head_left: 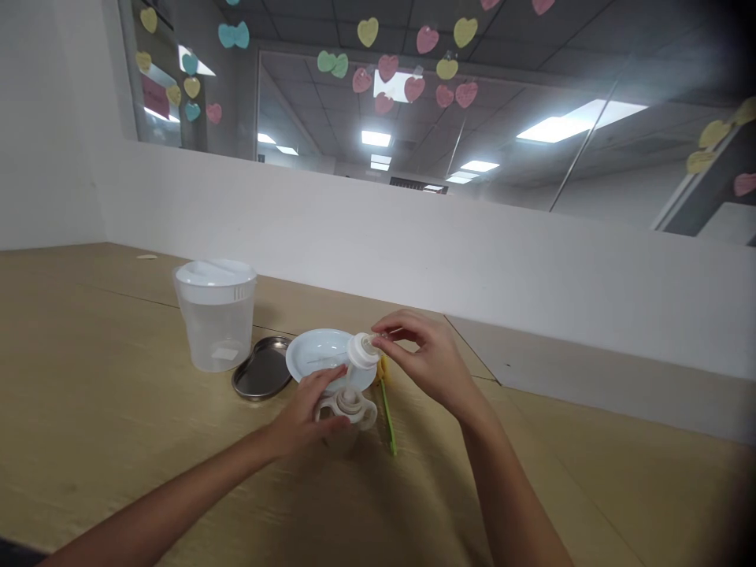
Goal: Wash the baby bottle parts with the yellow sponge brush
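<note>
My left hand [302,416] curls around the side of a baby bottle [350,403] that stands on the table, its two pale handles spread left and right. Above the bottle, my right hand [426,356] pinches the clear tip of a bottle nipple [374,344] set in a white collar ring [360,353]. The ring is tilted and held apart from the bottle's neck. Something thin and pale hangs between ring and bottle, but I cannot make it out clearly. The lower bottle is hard to see.
Behind the bottle sits a pale blue bowl [304,343]. A round metal tray [260,379] and a lidded clear plastic pitcher [216,323] stand to its left. On the right lies a brush [388,421] with a green handle and yellow head. A white wall [354,236] rises behind the table.
</note>
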The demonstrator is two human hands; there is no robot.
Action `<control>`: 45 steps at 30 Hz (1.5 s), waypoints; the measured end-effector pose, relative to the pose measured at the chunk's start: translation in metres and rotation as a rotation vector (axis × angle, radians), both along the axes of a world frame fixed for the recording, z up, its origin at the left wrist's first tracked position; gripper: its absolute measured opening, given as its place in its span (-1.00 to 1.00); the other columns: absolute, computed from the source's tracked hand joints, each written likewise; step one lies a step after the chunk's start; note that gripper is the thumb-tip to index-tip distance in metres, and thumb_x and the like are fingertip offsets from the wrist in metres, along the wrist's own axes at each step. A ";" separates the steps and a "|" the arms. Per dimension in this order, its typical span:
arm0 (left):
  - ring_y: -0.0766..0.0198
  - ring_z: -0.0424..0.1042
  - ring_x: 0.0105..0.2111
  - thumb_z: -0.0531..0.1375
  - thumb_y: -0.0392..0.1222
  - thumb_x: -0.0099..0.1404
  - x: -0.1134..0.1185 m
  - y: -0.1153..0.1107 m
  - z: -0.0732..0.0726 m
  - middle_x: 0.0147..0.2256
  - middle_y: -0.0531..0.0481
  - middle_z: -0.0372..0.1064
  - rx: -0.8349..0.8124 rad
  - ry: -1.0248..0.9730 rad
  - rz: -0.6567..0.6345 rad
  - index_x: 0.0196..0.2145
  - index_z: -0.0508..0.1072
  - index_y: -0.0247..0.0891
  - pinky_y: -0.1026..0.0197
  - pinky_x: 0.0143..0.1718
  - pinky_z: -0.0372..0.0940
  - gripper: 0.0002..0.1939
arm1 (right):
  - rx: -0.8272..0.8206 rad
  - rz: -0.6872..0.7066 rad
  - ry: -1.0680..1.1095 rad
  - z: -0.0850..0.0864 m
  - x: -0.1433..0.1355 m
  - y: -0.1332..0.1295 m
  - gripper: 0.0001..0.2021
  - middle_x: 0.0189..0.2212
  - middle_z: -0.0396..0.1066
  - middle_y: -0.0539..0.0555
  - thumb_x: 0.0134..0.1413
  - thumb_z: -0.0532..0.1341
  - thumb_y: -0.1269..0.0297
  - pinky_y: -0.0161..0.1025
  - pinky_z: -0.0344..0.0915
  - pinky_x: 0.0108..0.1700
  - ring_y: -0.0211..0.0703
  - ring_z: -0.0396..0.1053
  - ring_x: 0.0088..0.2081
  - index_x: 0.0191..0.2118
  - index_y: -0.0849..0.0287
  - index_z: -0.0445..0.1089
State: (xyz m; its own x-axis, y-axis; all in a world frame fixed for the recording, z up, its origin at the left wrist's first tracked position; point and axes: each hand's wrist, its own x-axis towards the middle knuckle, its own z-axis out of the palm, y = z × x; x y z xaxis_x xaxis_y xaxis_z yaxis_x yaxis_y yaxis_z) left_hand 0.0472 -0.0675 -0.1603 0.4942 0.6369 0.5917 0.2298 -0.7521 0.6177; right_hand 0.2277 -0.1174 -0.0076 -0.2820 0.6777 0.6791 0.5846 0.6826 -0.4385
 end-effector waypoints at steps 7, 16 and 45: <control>0.18 0.30 -0.08 0.06 -0.13 0.28 -0.003 -0.006 0.017 -0.19 -0.08 0.43 -0.005 -0.267 0.048 -0.09 0.39 -0.21 0.09 0.00 0.14 -0.72 | 0.158 0.104 0.072 0.002 -0.008 -0.009 -0.92 -0.39 0.39 0.03 0.03 0.17 0.43 -0.27 0.39 -0.27 -0.26 0.35 -0.32 -0.37 0.17 0.41; 0.24 0.36 -0.28 0.12 -0.10 0.23 -0.012 0.021 0.020 -0.36 -0.01 0.46 0.160 -0.267 0.324 -0.29 0.50 -0.19 0.15 -0.15 0.15 -0.80 | 0.039 -0.021 0.145 -0.008 0.000 0.015 -0.96 -0.38 0.42 0.04 -0.04 0.21 0.37 -0.25 0.41 -0.25 -0.25 0.38 -0.34 -0.41 0.18 0.41; 0.13 0.27 0.00 0.15 -0.04 0.18 -0.004 0.016 0.015 0.01 -0.11 0.29 0.034 -0.237 0.209 0.03 0.29 -0.21 0.07 0.02 0.17 -0.53 | -0.227 0.018 0.021 -0.051 -0.030 0.044 -0.86 -0.38 0.41 0.04 -0.11 0.21 0.38 -0.30 0.34 -0.29 -0.27 0.36 -0.38 -0.32 0.21 0.40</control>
State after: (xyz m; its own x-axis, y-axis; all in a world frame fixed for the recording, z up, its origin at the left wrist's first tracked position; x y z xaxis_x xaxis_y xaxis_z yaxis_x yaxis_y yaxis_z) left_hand 0.0437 -0.0510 -0.1453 0.2008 0.6879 0.6975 0.2340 -0.7250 0.6477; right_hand 0.1981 -0.0735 -0.0589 -0.2832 0.8087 0.5156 0.5623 0.5755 -0.5938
